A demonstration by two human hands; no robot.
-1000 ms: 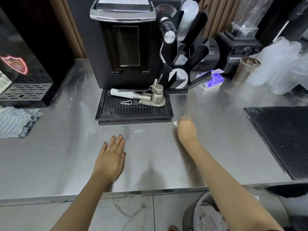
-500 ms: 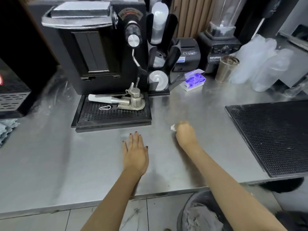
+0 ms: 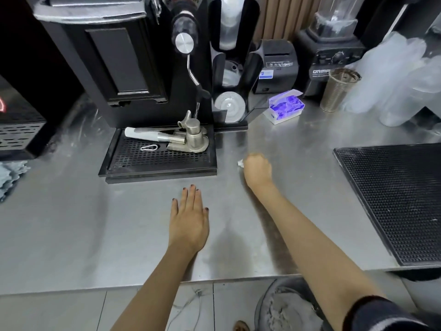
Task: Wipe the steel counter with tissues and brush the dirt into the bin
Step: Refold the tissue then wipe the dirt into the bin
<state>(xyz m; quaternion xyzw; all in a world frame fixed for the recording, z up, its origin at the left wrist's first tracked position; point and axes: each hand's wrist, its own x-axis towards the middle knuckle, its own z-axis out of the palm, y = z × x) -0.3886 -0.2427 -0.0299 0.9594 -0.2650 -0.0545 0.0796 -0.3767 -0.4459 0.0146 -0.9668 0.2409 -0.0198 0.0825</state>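
Observation:
The steel counter (image 3: 71, 235) fills the middle of the view. My right hand (image 3: 257, 172) is fisted around a crumpled white tissue (image 3: 240, 162), pressing it on the counter just right of the black drip tray; only a small tip of tissue shows at the left of the fist. My left hand (image 3: 189, 219) lies flat on the counter, fingers straight and together, below the tray. A grey bin (image 3: 284, 306) with crumpled paper inside stands on the floor under the counter's front edge, partly hidden by my right forearm.
A black coffee machine (image 3: 124, 58) stands behind its drip tray (image 3: 157, 161), which holds a metal portafilter. A black rubber mat (image 3: 396, 201) covers the right side. A tissue box (image 3: 285, 109), metal cup (image 3: 338, 89), blender, cup dispenser and plastic bags line the back.
The view has shifted left and closer. My left hand moved right, toward the middle of the counter. My right fist with the tissue has stayed near the tray's right corner.

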